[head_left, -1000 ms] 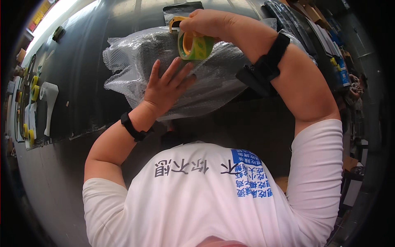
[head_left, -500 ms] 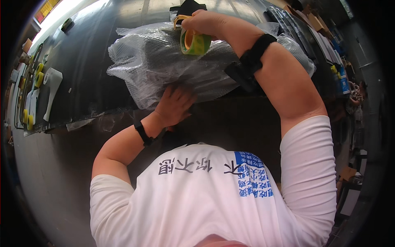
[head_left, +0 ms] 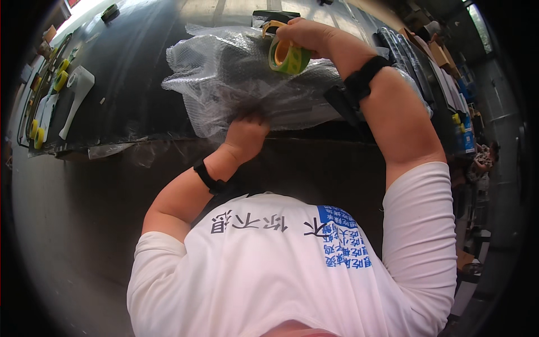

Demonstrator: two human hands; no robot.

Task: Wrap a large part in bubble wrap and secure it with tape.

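A sheet of clear bubble wrap [head_left: 205, 84] lies crumpled over a dark object along the table's near edge. My left hand [head_left: 247, 136] is at its near side, fingers curled into the wrap, the fingertips hidden. Above the far part of the wrap, my right hand [head_left: 311, 35] grips a tape dispenser [head_left: 273, 28] with a yellow frame. The roll of green and yellow tape [head_left: 292, 60] on it hangs toward me. Just behind the dispenser a black piece [head_left: 275, 15] lies on the table.
On the dark table [head_left: 135, 84], a white long-handled tool [head_left: 77, 95] lies at the left, beside yellow tape rolls [head_left: 60, 81]. Another roll [head_left: 109, 12] stands farther back. Plastic-wrapped dark strips [head_left: 396, 48] and cardboard boxes [head_left: 441, 56] are at the right.
My left hand's fingers have gone from spread to curled at the wrap's near edge. My right hand still holds the tape dispenser. The whole view has shifted slightly.
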